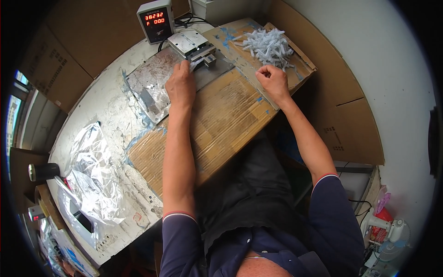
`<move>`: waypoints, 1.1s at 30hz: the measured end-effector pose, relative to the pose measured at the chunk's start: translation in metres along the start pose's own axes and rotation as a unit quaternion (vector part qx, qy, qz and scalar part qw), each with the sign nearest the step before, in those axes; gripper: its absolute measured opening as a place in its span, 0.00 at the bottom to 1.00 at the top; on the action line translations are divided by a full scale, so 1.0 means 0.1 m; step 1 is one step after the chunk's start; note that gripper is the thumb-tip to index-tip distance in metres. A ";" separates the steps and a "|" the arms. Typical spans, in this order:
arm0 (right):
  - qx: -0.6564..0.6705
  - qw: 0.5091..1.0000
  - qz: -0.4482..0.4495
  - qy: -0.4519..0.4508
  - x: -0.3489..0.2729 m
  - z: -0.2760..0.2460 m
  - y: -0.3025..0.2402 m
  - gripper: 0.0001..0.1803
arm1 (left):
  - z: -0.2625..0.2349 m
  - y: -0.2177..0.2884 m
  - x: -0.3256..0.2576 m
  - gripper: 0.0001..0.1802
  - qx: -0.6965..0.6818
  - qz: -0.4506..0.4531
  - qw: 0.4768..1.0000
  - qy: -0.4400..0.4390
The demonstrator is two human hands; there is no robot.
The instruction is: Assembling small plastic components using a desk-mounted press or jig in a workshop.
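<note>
My left hand [181,87] is closed in a pinch at the front of a small metal machine [188,42]. A small whitish translucent piece [195,63] shows at its fingertips, beside the machine's metal block [210,60]. My right hand [274,84] is closed too, thumb against curled fingers, above the cardboard's right part. Whatever it may hold is hidden. Just beyond it lies a heap of small translucent whitish strips [267,45], too small to name.
A display box [156,21] with red digits stands behind the machine. Under the machine is a worn metal plate [152,76]. Taped cardboard [226,104] covers the bench front. Crumpled clear plastic film [94,168] and a dark cylinder [44,172] lie at left. A fan [392,235] stands lower right.
</note>
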State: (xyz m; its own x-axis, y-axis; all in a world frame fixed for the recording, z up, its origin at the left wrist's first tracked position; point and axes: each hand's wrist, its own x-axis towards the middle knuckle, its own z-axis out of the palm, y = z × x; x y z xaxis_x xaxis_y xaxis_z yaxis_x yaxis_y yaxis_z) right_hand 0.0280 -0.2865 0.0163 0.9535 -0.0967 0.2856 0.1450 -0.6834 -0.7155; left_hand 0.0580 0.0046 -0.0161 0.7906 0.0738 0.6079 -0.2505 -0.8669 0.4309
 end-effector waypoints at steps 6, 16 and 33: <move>-0.031 0.999 -0.011 -0.005 -0.04 0.14 -0.02 0.10 | 0.02 -0.06 0.03 0.09 -0.076 -0.053 0.995 0.037; -0.208 0.970 -0.125 -0.023 -0.23 0.08 -0.07 0.09 | -0.14 -0.28 0.11 0.09 -0.643 -0.264 0.719 -0.009; -0.134 0.989 -0.060 -0.028 -0.23 0.05 -0.10 0.05 | -0.22 -0.32 0.09 0.15 -0.731 -0.285 0.612 -0.101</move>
State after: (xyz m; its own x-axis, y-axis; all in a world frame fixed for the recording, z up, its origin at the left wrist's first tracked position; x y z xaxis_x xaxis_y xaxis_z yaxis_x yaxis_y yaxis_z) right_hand 0.0063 -0.2740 0.0133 0.9481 0.0321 0.3165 0.1896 -0.8559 -0.4811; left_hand 0.0611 0.0435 -0.0099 0.9982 -0.0325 0.0498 -0.0168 0.6495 0.7602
